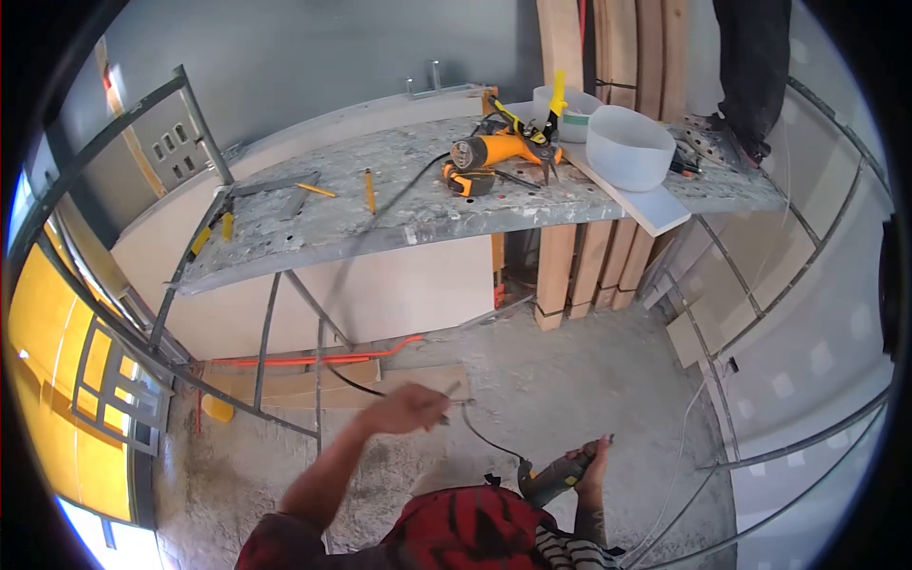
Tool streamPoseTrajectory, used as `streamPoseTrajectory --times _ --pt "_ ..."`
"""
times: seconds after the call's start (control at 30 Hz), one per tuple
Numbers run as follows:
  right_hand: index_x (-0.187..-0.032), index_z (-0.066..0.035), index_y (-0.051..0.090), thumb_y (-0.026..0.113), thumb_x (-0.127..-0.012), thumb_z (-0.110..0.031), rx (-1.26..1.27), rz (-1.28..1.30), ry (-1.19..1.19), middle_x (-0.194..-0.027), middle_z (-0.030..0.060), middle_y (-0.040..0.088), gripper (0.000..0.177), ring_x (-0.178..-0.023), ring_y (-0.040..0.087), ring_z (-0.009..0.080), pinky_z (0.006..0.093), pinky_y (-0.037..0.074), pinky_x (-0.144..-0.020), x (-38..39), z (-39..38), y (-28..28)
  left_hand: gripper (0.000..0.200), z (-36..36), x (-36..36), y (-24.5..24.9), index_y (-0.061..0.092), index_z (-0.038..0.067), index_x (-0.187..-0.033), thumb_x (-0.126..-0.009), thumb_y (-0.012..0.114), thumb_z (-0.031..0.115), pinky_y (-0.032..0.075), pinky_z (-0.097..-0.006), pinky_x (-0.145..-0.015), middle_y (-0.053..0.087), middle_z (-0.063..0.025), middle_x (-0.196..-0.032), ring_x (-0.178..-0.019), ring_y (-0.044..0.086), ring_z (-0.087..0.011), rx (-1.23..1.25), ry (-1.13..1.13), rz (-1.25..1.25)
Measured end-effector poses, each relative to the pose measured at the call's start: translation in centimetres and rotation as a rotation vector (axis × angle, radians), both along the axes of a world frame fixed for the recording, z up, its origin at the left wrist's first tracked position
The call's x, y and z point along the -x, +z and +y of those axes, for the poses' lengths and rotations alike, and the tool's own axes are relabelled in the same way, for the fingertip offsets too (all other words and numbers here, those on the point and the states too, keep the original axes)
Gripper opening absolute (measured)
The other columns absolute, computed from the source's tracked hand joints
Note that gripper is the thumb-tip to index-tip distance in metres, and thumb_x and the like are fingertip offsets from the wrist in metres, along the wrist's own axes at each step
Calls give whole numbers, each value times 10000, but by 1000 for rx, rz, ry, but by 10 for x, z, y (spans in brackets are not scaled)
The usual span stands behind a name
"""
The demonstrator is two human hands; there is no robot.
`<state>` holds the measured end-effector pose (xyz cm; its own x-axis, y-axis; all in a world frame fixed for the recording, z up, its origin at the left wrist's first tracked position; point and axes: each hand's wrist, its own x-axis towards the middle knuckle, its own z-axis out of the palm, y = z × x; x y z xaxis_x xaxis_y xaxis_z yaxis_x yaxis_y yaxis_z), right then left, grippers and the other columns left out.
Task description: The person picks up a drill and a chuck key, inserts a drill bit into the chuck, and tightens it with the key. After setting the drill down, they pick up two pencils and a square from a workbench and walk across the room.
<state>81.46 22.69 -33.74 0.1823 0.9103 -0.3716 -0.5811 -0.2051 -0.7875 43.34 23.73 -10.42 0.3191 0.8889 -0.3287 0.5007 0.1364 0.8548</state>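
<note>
My left hand (408,408) is closed at the middle of the view, in front of my body, with a small thin light-coloured piece sticking out of its fingers; what it is I cannot make out. My right hand (595,467) is wrapped round a dark green and black corded power tool (554,478), held low at the right of my body. A black cable (489,440) runs from the tool's rear end to the left, passing behind my left hand. The two hands are apart.
A paint-spattered scaffold platform (328,223) bears an orange power tool (494,149), pencils, a white bucket (629,152) and a white board (655,211). A person's legs (750,66) stand at its right end. Metal scaffold rails (271,347) flank me. Wooden posts (556,275) stand behind.
</note>
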Motion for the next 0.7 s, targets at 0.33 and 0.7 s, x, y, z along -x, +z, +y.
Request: streamPoseTrajectory --times 0.33,0.7 --pt "-697 -106 551 344 -912 -696 -474 683 31 -576 10 529 661 -658 576 247 511 430 -842 -31 1 36 356 17 95 363 666 -13 -1022 -997 466 282 454 -293 -709 628 -74 -765 -731 564 -143 -1279 538 939" --pt "-685 -109 472 326 -872 -749 -913 748 108 -509 6 474 682 -657 516 195 494 346 -953 27 -3 164 485 211 258 547 615 -91 -1016 -1003 429 357 507 -392 -519 633 -222 -810 -637 650 -301 -1056 953 372"
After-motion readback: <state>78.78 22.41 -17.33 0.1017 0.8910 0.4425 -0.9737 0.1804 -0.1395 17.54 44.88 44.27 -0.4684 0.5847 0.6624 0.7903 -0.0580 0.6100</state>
